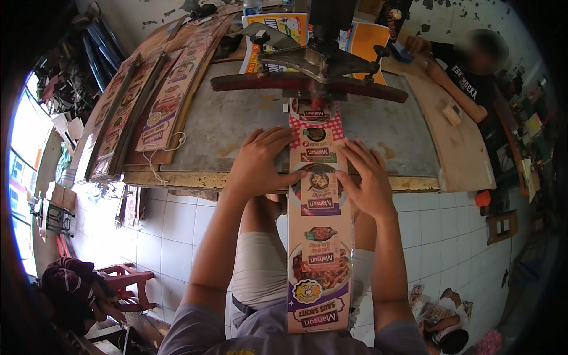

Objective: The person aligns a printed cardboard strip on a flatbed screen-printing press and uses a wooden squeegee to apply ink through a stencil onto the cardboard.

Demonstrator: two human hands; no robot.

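Note:
A long printed strip of card with food pictures and a glossy surface runs from under a press toward my body. Its near part hangs past the table edge over my lap. Along its left edge lies my left hand, palm down, fingers stretched out, thumb reaching onto the strip. On the opposite edge rests my right hand, fingers spread, its thumb also on the print. Neither hand is closed round the strip. The far end sits beneath the press's dark red crossbar, which partly hides it.
Stacks of similar printed strips lie on boards at the left. Yellow printed sheets stand behind the press. Across the table at right sits a person. A red stool is at lower left; another person is low at right.

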